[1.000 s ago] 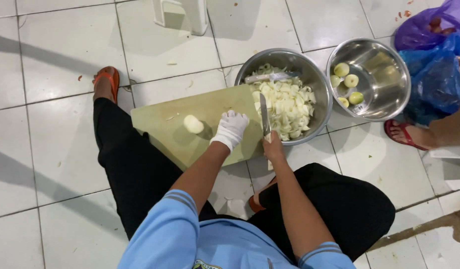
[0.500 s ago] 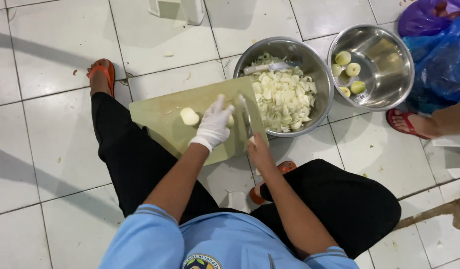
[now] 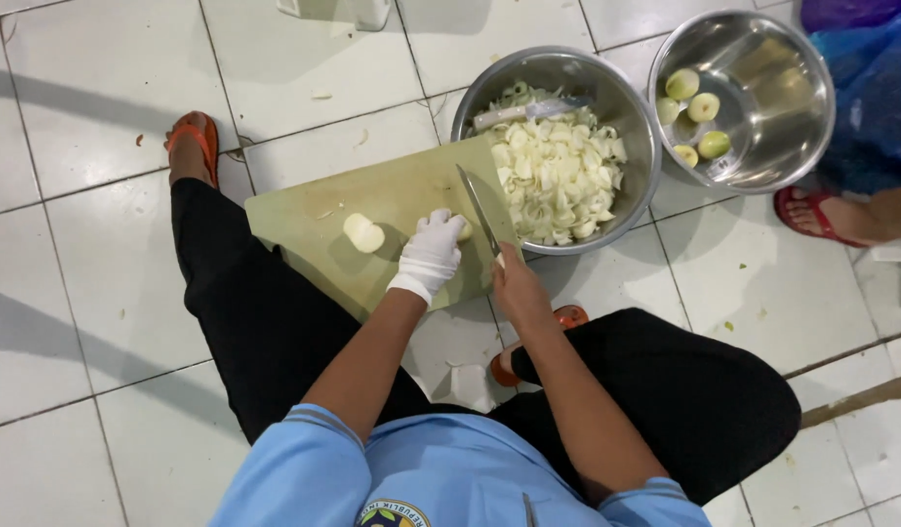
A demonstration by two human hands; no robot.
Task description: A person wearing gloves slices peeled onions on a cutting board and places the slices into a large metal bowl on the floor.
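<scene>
A pale peeled onion piece (image 3: 462, 227) lies on the light green cutting board (image 3: 304, 215), near its right end, pinned under the fingertips of the left hand (image 3: 431, 252), which wears a white glove; that grip is pressed down onto the piece. Just beside it, the right hand (image 3: 517, 288) is wrapped around the handle of a knife (image 3: 478, 210), whose blade stands tilted over the piece at the board's edge. Another peeled half onion (image 3: 362, 232) waits on the board to the left, apart from the hands. The board rests on the tiled floor (image 3: 99, 254) and its far corner overlaps the rim of a large steel bowl (image 3: 631, 107) heaped with chopped onion (image 3: 558, 176), so much of the cutting looks done. A second steel bowl (image 3: 801, 117) further right holds a few whole peeled onions (image 3: 702, 105) not yet cut. Another person's foot in a red sandal (image 3: 811, 217) shows beyond it.
</scene>
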